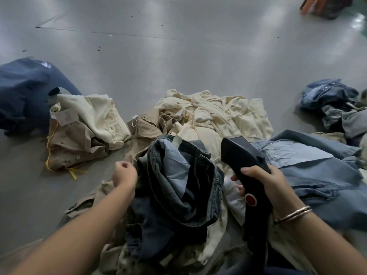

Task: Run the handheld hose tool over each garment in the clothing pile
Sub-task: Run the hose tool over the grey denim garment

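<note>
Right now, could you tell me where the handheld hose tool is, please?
In the head view, lower right: the right hand grips the handheld hose tool, between dark jeans and a light denim shirt.

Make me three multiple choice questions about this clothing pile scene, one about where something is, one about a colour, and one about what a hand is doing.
1. Where does the folded tan and cream garment with the paper tag lie?
A. On the grey floor, left of the main pile
B. Under the handheld tool
C. On the light blue denim shirt

2. What colour is the round button on the dark handheld hose tool?
A. Green
B. Red
C. White

3. What is the right hand doing?
A. Resting flat on the floor
B. Hanging idle
C. Gripping the tool's handle

Answers: 1 A, it sits apart from the pile on bare floor. 2 B, a red disc shows on the handle. 3 C, fingers and thumb wrap the handle, while the left hand is curled beside the dark denim jeans.
</note>
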Demonstrator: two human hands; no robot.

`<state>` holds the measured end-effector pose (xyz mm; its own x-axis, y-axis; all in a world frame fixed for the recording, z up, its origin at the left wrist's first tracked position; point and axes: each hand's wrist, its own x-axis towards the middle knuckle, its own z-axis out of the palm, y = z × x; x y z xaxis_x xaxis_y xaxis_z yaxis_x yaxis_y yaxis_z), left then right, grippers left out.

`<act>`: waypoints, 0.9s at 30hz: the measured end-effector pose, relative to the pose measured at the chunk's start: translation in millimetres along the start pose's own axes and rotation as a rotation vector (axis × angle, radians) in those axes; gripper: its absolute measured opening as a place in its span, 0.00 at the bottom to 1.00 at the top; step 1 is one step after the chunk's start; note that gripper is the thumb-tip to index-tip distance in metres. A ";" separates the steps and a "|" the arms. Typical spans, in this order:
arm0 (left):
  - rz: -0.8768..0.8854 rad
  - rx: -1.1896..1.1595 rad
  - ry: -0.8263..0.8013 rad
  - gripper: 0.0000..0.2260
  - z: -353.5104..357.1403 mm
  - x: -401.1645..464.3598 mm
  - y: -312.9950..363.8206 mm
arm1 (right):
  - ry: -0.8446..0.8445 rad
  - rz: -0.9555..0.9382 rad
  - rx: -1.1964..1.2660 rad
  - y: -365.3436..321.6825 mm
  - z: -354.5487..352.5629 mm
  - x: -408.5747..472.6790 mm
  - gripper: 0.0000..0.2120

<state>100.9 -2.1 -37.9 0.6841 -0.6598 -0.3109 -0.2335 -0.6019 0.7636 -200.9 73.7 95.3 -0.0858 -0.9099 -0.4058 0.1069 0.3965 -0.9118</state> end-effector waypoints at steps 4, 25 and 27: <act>1.075 0.185 -0.112 0.15 24.2 -42.9 32.4 | 0.000 0.005 0.022 3.2 -5.7 -1.0 0.21; 0.144 0.072 -1.321 0.16 -4.2 -132.8 258.7 | -0.524 -0.176 0.552 -33.2 -1.8 -34.8 0.25; 0.104 0.046 -1.426 0.12 -31.9 -123.9 259.4 | -0.399 -0.250 0.547 -45.8 -10.9 -30.2 0.24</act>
<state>-22.4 -62.2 216.8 -0.5971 -0.5646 -0.5698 -0.2796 -0.5193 0.8076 -214.0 84.4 148.7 0.1844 -0.9821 -0.0397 0.6213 0.1477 -0.7695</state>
